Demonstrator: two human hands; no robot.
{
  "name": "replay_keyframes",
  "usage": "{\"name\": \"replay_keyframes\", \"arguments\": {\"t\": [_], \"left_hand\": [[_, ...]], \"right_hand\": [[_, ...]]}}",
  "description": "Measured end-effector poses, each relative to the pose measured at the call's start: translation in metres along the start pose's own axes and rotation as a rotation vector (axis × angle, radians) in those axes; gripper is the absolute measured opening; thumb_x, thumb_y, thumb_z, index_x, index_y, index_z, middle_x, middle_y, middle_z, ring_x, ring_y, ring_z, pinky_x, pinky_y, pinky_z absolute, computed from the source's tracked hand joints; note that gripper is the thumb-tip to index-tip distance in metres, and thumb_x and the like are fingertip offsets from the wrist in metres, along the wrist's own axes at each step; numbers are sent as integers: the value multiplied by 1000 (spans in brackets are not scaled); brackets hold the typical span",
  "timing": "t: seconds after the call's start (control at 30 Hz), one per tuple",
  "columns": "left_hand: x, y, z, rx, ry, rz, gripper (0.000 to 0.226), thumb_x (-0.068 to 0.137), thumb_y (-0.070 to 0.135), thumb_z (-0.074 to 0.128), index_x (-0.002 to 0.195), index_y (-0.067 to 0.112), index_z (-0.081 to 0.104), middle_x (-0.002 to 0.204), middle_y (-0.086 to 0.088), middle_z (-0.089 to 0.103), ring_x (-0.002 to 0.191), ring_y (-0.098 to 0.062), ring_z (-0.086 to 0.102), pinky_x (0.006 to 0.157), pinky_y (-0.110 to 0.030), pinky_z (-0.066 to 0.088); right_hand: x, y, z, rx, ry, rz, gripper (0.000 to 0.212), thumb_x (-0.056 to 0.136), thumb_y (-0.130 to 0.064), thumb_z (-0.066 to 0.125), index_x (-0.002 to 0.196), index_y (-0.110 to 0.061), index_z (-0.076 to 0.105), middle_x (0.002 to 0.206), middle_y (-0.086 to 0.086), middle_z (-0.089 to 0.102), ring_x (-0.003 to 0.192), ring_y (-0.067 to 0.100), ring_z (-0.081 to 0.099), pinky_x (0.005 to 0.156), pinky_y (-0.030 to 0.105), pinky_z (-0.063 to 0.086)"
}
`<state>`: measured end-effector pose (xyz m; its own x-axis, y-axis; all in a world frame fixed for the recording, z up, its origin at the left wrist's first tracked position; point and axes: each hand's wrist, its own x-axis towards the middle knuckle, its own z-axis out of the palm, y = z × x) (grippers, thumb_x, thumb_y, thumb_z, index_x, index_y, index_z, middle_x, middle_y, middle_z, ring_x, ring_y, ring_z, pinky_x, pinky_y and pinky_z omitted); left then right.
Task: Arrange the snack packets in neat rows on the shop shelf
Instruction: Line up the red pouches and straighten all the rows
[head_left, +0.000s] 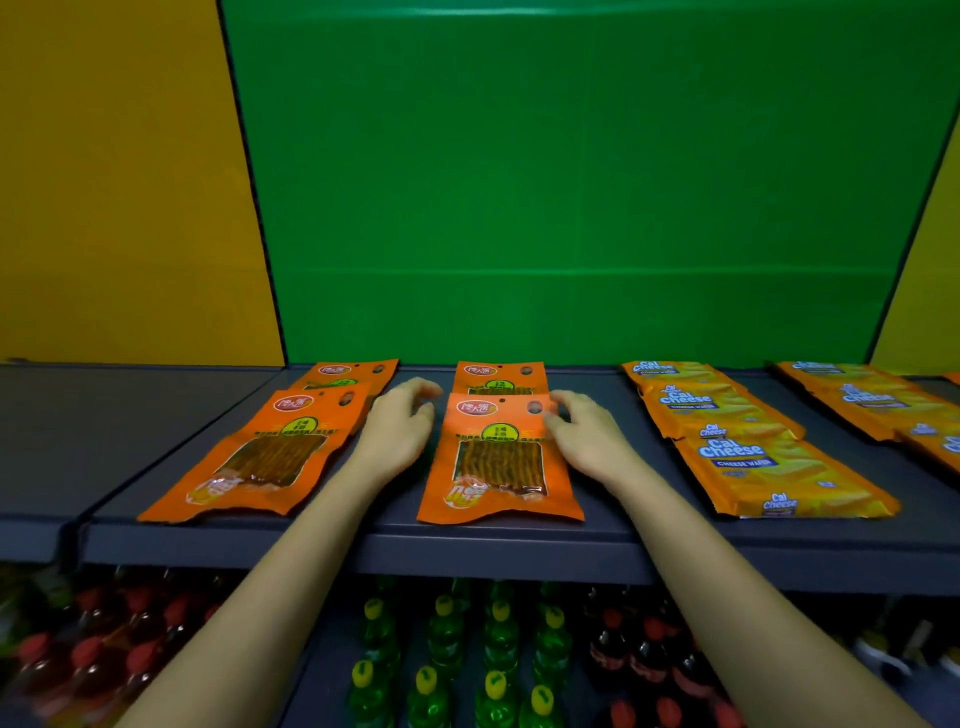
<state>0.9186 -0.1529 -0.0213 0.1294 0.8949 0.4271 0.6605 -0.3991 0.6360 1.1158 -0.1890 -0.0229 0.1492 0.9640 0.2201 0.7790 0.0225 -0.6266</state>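
While "Cal Cheese" packs (748, 457) lie right of our right hand (587, 436), it touches orange packet (498, 467), grip unclear; left hand (397, 426) loose, empty.

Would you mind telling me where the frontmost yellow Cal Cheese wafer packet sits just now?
Head view: the frontmost yellow Cal Cheese wafer packet lies near the dark grey shelf's front edge, right of the right hand.

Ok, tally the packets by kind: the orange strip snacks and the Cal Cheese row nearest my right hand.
Orange strip snack packets: 4
Cal Cheese packets in that row: 3
Total: 7
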Motion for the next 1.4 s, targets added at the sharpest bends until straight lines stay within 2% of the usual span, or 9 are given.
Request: {"name": "replay_keyframes", "arguments": {"t": [0.13, 0.2, 0.3, 0.47, 0.6, 0.7, 0.87, 1.03, 1.4], "left_hand": [[3, -10, -42, -14, 106, 56, 32, 88, -6, 38, 103, 7, 64, 107, -8, 64, 95, -19, 58, 89, -27, 43], [3, -23, -67, -5, 156, 43, 32, 87, -4, 38, 97, 11, 64, 101, -6, 65, 89, -20, 60, 85, -31, 48], [7, -51, -102, 15, 167, -28, 30, 89, 0, 38, 99, 9, 64, 106, -9, 67, 96, -26, 61, 89, -41, 50], [8, -108, -135, 22, 70, -175, 29, 93, 12, 43, 118, 8, 56, 120, -13, 59, 95, -28, 58, 88, -40, 49], [14, -144, -138, 42, -102, -263, 43, 95, 22, 44, 136, 8, 40, 138, -16, 47, 122, -31, 48, 100, -37, 39], [17, -159, -135, 22, -182, -250, 46, 96, 23, 43, 139, 7, 35, 143, -14, 43, 127, -30, 43, 104, -38, 35], [18, -166, -130, 28, -208, -171, 42, 96, 22, 44, 137, 13, 39, 139, -10, 48, 122, -27, 49, 94, -33, 39], [19, -169, -127, 169, -221, -115, 44, 96, 25, 43, 138, 12, 39, 141, -11, 47, 125, -29, 46, 101, -37, 37], [20, -170, -124, 272, -229, -31, 40, 96, 30, 42, 130, 9, 46, 136, -11, 51, 122, -29, 48, 97, -37, 39]], "right_hand": [[-2, -39, -4, -21, 27, -101, 42, 96, -22, 42, 136, -12, 43, 144, 8, 42, 132, 25, 38, 106, 30, 29], [-1, -65, 1, -3, 19, -132, 40, 96, -22, 42, 135, -12, 45, 141, 8, 45, 130, 24, 41, 107, 31, 32], [1, -104, 19, 45, -40, -138, 40, 95, -19, 44, 133, -6, 47, 140, 12, 47, 129, 26, 43, 108, 34, 33], [2, -153, 70, -24, -178, -68, 40, 96, -19, 41, 129, 1, 48, 139, 18, 47, 128, 31, 43, 104, 34, 35], [4, -170, 107, -5, -195, 12, 36, 96, -16, 40, 123, 4, 51, 132, 18, 53, 121, 33, 48, 94, 33, 39], [5, -171, 131, 5, -164, 37, 33, 96, -20, 40, 119, -3, 55, 122, 16, 61, 111, 33, 55, 90, 37, 44], [12, -162, 155, -57, -48, 31, 35, 96, -23, 35, 128, -15, 47, 127, 10, 58, 117, 30, 51, 99, 46, 41], [17, -160, 159, -204, -67, 71, 53, 98, -28, 32, 147, -14, 20, 148, 7, 37, 136, 29, 31, 108, 42, 29], [26, -155, 159, -293, -74, 74, 52, 98, -29, 31, 147, -15, 22, 151, 7, 33, 136, 29, 29, 109, 45, 26]]}}
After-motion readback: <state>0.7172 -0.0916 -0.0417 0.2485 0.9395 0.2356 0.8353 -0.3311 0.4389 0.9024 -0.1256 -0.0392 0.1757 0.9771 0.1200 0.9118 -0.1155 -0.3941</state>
